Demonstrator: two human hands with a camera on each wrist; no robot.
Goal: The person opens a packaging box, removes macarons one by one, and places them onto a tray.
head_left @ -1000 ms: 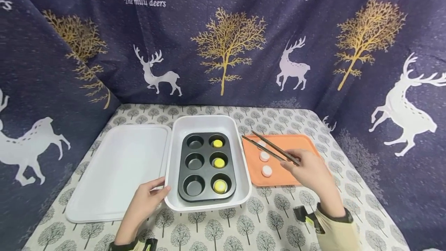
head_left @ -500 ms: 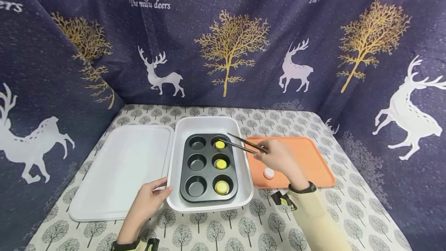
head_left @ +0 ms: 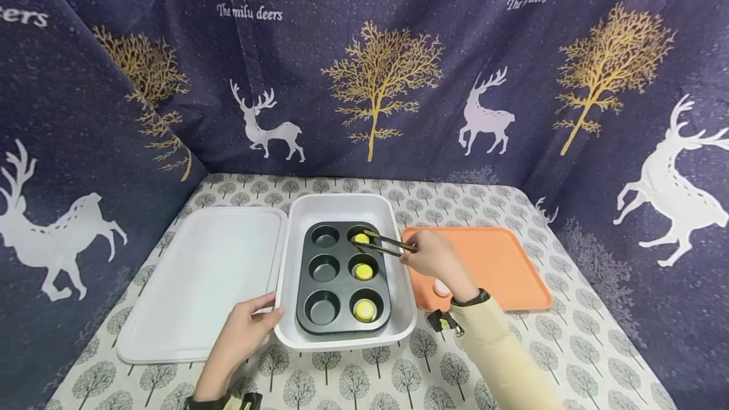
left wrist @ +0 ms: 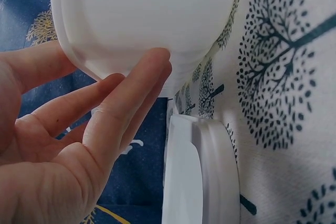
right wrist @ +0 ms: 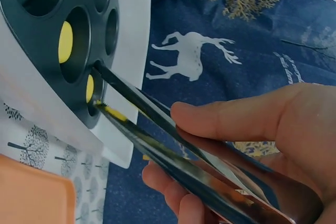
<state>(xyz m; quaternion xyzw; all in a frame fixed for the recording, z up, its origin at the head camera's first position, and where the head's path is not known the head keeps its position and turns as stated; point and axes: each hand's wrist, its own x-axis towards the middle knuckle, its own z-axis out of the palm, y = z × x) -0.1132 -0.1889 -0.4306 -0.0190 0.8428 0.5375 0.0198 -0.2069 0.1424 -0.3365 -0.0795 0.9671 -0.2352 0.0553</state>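
Observation:
My right hand (head_left: 435, 259) holds metal tongs (right wrist: 144, 103), whose tips reach into the far right cup of a dark muffin pan (head_left: 343, 290). A yellow round piece (head_left: 362, 239) sits in that cup, right at the tips. Two more yellow pieces occupy the middle (head_left: 364, 272) and near (head_left: 365, 310) cups of the right column. The left column's cups hold nothing. Around the pan stands a white rectangular bin (head_left: 345, 341). My left hand (head_left: 242, 333) grips its left wall, thumb at the rim and fingers against the outside (left wrist: 128, 95).
On the right lies an orange tray (head_left: 501, 264); a pale pink round piece (head_left: 441, 288) on it shows beside my right wrist. A white lid (head_left: 205, 277) lies flat left of the bin. Dark blue deer-print fabric (head_left: 319, 81) walls the tree-patterned table (head_left: 342, 385).
My right hand has carried the tongs leftward from above the orange tray to the muffin pan, lowering their tips into the far right cup. My left hand has stayed on the bin.

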